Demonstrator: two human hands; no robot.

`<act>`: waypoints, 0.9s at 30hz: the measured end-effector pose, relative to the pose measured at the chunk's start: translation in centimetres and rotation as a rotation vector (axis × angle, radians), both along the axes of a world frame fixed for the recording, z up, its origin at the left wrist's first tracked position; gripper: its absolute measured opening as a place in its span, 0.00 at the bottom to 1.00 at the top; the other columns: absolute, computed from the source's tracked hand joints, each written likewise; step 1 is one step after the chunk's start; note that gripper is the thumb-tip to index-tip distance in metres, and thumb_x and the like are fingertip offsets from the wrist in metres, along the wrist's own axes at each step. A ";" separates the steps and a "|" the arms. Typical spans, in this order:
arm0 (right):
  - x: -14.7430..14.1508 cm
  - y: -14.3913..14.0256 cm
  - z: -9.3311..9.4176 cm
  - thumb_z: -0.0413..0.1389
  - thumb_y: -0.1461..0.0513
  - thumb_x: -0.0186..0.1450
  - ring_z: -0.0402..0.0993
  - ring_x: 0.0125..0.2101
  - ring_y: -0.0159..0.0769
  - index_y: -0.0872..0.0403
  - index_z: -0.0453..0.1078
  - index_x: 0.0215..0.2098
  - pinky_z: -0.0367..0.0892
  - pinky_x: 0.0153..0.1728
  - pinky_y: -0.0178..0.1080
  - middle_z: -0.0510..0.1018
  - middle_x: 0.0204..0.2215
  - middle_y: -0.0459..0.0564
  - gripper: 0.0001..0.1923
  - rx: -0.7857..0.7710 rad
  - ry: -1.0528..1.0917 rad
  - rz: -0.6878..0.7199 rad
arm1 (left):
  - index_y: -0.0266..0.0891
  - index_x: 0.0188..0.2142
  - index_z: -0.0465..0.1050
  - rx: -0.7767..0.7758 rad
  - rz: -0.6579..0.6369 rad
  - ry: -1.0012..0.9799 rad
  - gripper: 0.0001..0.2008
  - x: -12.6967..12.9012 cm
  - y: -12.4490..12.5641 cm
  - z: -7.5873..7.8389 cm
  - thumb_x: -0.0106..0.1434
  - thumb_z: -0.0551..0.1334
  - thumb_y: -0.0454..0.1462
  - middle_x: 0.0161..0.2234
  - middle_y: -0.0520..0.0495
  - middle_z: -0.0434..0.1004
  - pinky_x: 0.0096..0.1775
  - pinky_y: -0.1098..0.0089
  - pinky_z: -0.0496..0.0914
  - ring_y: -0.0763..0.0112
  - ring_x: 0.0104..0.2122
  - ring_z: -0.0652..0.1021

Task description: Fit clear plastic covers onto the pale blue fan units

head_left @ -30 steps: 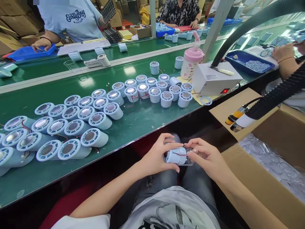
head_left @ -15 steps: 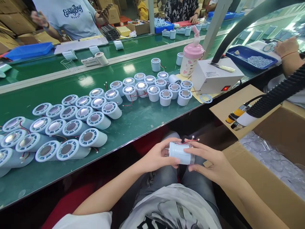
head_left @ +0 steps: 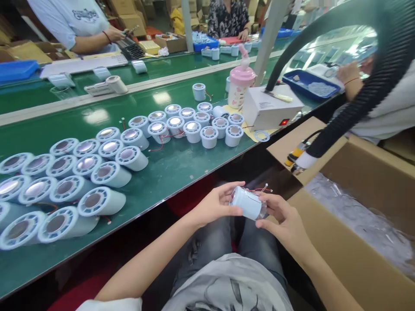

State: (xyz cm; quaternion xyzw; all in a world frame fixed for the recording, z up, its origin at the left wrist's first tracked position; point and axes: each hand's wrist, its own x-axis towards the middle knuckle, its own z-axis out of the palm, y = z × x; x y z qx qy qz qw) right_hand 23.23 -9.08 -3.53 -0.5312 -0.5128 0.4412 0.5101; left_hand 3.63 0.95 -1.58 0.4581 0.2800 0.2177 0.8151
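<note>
1. Both hands shared the grip on one pale blue cylinder (head_left: 248, 203), held over the lap just short of the table (head_left: 181, 166) edge: the left hand (head_left: 215, 205) pinched its near end between thumb and fingers, and the right hand (head_left: 285, 220) cupped its far, clear-capped end from below.
2. Thin red wires with a small white plug (head_left: 265, 188) stuck out of the cylinder at its upper side, loose and apart from both hands.
3. By the look of it, this unit was mid-handling: its clear cap seemed seated, but the wires hung free.
4. On the table lay a large batch of like cylinders (head_left: 97, 166), tipped on their sides in rows at the left, and a smaller standing group (head_left: 201, 125) near the middle; several showed red leads.
5. Judging from the open cardboard box (head_left: 353, 216) of clear parts at the right, supply remained, so a good share of the work appeared left.
6. Beyond stood a white box with a red light (head_left: 269, 110) and a pink bottle (head_left: 241, 84).
</note>
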 end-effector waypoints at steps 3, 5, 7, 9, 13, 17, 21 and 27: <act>1.3 -0.1 -2.0 0.67 0.58 0.56 0.74 0.49 0.45 0.49 0.68 0.47 0.74 0.47 0.47 0.76 0.50 0.54 0.22 0.036 0.090 -0.225 | 0.35 0.54 0.69 -0.031 -0.049 0.016 0.38 4.5 2.2 -0.9 0.43 0.76 0.42 0.51 0.37 0.75 0.50 0.64 0.67 0.60 0.49 0.75; 2.3 0.0 -2.8 0.66 0.57 0.57 0.75 0.48 0.46 0.50 0.66 0.46 0.74 0.46 0.48 0.76 0.49 0.55 0.21 0.065 0.102 -0.341 | 0.35 0.52 0.71 -0.019 -0.118 0.020 0.36 7.4 3.6 -1.1 0.43 0.76 0.43 0.47 0.39 0.77 0.47 0.66 0.67 0.62 0.46 0.76; 3.3 0.3 -3.4 0.64 0.55 0.58 0.75 0.48 0.46 0.50 0.65 0.46 0.74 0.47 0.49 0.76 0.48 0.56 0.20 0.090 0.088 -0.421 | 0.34 0.50 0.72 0.008 -0.187 0.043 0.32 9.9 4.7 -1.0 0.45 0.75 0.42 0.44 0.40 0.78 0.43 0.68 0.67 0.65 0.42 0.77; 4.1 0.6 -3.6 0.63 0.55 0.59 0.75 0.48 0.46 0.51 0.65 0.45 0.74 0.47 0.50 0.77 0.47 0.57 0.20 0.103 0.086 -0.470 | 0.34 0.48 0.74 0.033 -0.241 0.075 0.28 11.6 5.5 -0.8 0.47 0.74 0.41 0.42 0.42 0.79 0.40 0.70 0.67 0.67 0.39 0.77; 5.1 1.4 -4.0 0.63 0.54 0.59 0.75 0.48 0.46 0.51 0.64 0.46 0.74 0.47 0.50 0.76 0.48 0.58 0.21 0.135 0.111 -0.489 | 0.34 0.45 0.74 0.075 -0.289 0.103 0.26 12.9 6.4 -0.3 0.48 0.73 0.42 0.42 0.42 0.78 0.39 0.71 0.67 0.69 0.38 0.76; 5.6 2.0 -3.9 0.65 0.55 0.58 0.74 0.50 0.46 0.51 0.65 0.45 0.74 0.47 0.49 0.75 0.50 0.57 0.21 0.167 0.128 -0.442 | 0.35 0.47 0.71 0.122 -0.284 0.103 0.28 12.5 6.7 0.2 0.48 0.73 0.41 0.44 0.42 0.76 0.42 0.71 0.68 0.69 0.41 0.76; 5.6 1.5 -2.9 0.69 0.57 0.52 0.75 0.48 0.46 0.51 0.70 0.42 0.75 0.46 0.49 0.77 0.48 0.55 0.21 0.170 0.101 -0.363 | 0.39 0.53 0.68 0.174 -0.311 0.095 0.34 10.2 5.8 0.6 0.46 0.74 0.36 0.48 0.42 0.74 0.47 0.66 0.69 0.66 0.46 0.75; 4.1 -1.3 0.4 0.69 0.60 0.52 0.76 0.48 0.47 0.49 0.72 0.41 0.75 0.48 0.47 0.79 0.47 0.51 0.20 0.170 -0.107 -0.171 | 0.44 0.57 0.64 0.380 -0.378 0.117 0.37 5.0 2.3 2.4 0.49 0.73 0.33 0.54 0.41 0.71 0.51 0.61 0.69 0.62 0.49 0.75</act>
